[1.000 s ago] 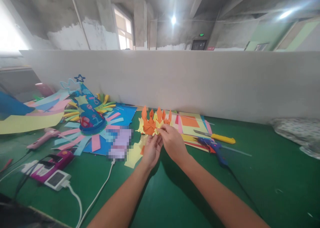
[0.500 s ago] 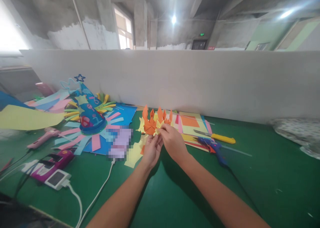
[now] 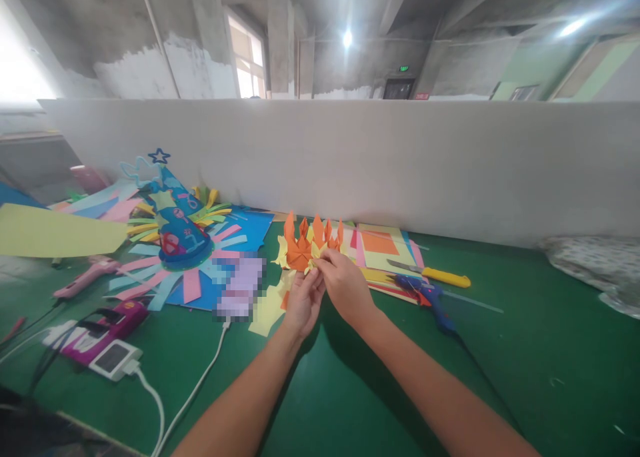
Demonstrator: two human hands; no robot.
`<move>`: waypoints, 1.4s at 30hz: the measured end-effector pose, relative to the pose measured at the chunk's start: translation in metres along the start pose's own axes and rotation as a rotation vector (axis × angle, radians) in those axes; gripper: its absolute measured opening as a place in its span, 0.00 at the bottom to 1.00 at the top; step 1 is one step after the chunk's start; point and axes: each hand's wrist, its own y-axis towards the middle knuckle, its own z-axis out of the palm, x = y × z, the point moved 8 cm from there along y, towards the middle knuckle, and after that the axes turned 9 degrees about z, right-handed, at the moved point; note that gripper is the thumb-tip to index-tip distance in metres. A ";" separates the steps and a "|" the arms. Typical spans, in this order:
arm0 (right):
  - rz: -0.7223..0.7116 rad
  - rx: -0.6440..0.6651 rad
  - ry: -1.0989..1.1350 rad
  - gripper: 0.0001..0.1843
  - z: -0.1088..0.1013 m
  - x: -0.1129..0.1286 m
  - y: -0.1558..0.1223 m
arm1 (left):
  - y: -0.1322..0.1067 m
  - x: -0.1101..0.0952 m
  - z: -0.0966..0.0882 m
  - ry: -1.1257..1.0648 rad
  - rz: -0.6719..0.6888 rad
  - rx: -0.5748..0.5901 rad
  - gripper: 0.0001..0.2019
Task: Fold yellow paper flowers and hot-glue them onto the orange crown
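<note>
In the middle of the view I hold up an orange and yellow folded-paper crown [image 3: 299, 251] with pointed tips along its top. My left hand [image 3: 305, 303] grips its lower edge from below, fingers closed. My right hand [image 3: 347, 287] pinches a yellow folded piece [image 3: 317, 251] at the front of the crown. The fingertips of both hands meet there and hide part of the paper. Below and left of the crown, pale yellow paper scraps [image 3: 270, 308] lie on the green table [image 3: 350, 390].
Right of my hands are a yellow-handled utility knife [image 3: 445, 277], a blue glue gun [image 3: 430, 300] and stacked coloured paper [image 3: 383, 242]. On the left stand blue cone hats [image 3: 183, 233], with a pink glue gun [image 3: 87, 277], a power strip [image 3: 100, 347] and cables. A white partition [image 3: 425, 170] closes off the back.
The crown has shifted very slightly left in my hands. Both hands keep nearly the same place and grip.
</note>
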 end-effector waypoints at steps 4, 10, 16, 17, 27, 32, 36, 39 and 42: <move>-0.009 0.006 0.013 0.12 0.000 0.000 -0.001 | 0.000 -0.002 0.002 0.032 0.021 0.023 0.09; -0.015 0.020 0.030 0.12 0.001 0.001 -0.003 | 0.001 -0.002 0.000 0.051 0.033 0.038 0.09; -0.008 0.023 0.049 0.13 0.000 0.001 -0.003 | 0.002 -0.001 0.000 0.067 0.020 0.041 0.10; -0.007 0.023 0.053 0.13 0.000 0.001 -0.003 | 0.002 -0.001 0.000 0.070 0.019 0.040 0.10; 0.001 -0.007 0.109 0.16 -0.005 0.003 -0.008 | 0.002 -0.006 0.001 0.081 0.052 0.012 0.10; 0.002 0.018 0.142 0.18 -0.005 0.002 -0.011 | 0.005 -0.006 -0.004 0.089 0.070 -0.018 0.10; -0.135 0.067 0.197 0.21 -0.011 0.007 -0.016 | 0.009 -0.009 -0.012 0.087 0.080 -0.063 0.09; -0.170 0.031 0.185 0.18 -0.024 -0.003 -0.023 | 0.011 -0.010 -0.017 0.084 0.076 -0.097 0.08; -0.035 0.038 0.078 0.11 -0.033 -0.042 -0.036 | 0.011 -0.009 -0.020 0.086 0.074 -0.127 0.09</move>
